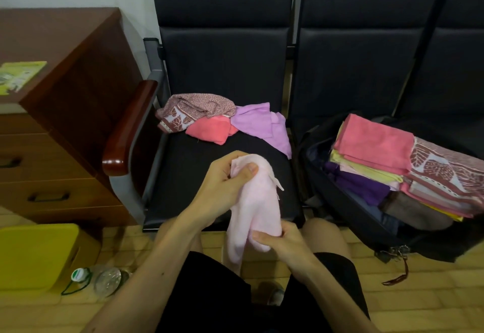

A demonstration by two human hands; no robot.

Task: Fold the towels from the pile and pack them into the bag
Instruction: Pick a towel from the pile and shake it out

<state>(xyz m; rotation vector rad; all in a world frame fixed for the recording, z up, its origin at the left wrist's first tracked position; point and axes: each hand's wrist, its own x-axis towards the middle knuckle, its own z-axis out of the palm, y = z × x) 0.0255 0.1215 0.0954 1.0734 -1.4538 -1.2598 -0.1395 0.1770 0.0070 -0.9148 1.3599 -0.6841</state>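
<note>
Nearby, wooden cabinet (78, 83) stands left of the towel pile (222, 123)

Pale pink towel (258, 201); pile (222, 123) of leaf-patterned maroon, coral and lilac; black bag (340, 201).

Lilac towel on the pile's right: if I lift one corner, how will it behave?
Probably floppy: the lilac towel lies crumpled in soft folds on the seat. Likely light, thin cloth like the pink towel hanging limp between left hand and right hand. It may drag the coral towel it touches.
</note>
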